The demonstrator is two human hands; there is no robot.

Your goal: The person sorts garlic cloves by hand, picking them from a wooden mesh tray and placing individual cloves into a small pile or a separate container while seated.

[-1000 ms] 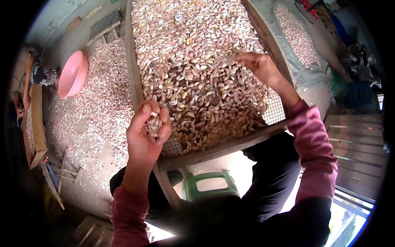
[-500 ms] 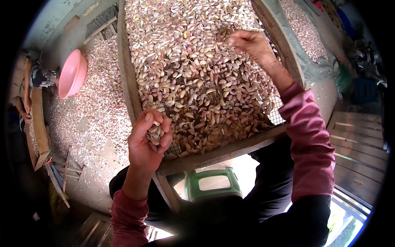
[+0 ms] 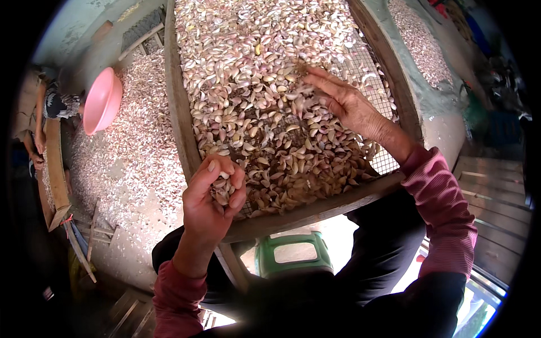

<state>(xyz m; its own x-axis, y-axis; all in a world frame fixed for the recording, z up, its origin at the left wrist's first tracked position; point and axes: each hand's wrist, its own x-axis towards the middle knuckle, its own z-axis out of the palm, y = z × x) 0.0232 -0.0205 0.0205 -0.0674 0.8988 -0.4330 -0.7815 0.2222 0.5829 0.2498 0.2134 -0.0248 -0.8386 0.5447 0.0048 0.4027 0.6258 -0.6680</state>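
Observation:
Loose garlic cloves [image 3: 248, 84] cover a wire mesh [image 3: 363, 70] set in a wooden frame [image 3: 181, 101] in front of me. At the frame's near left corner, my left hand [image 3: 211, 197] is closed around several garlic cloves, which show between its curled fingers. Out over the right half of the mesh, my right hand [image 3: 352, 107] has its fingers stretched and apart, brushing the cloves. Those beneath its fingers are smeared by motion. A dark, dry-looking bit [image 3: 302, 69] lies by its fingertips, and I cannot make out what it is.
A pink basin [image 3: 104, 101] stands on the left amid garlic spread over the floor [image 3: 135, 146]. Past it, another person's arms [image 3: 39, 135] reach over a second wooden frame [image 3: 54, 169]. Below my frame is a green stool [image 3: 293, 253]. More garlic [image 3: 420, 45] lies far right.
My right hand has opened from a pinch and swept toward me and slightly left. Cloves have shifted, baring a strip of mesh along the right side. My left hand keeps its cloves.

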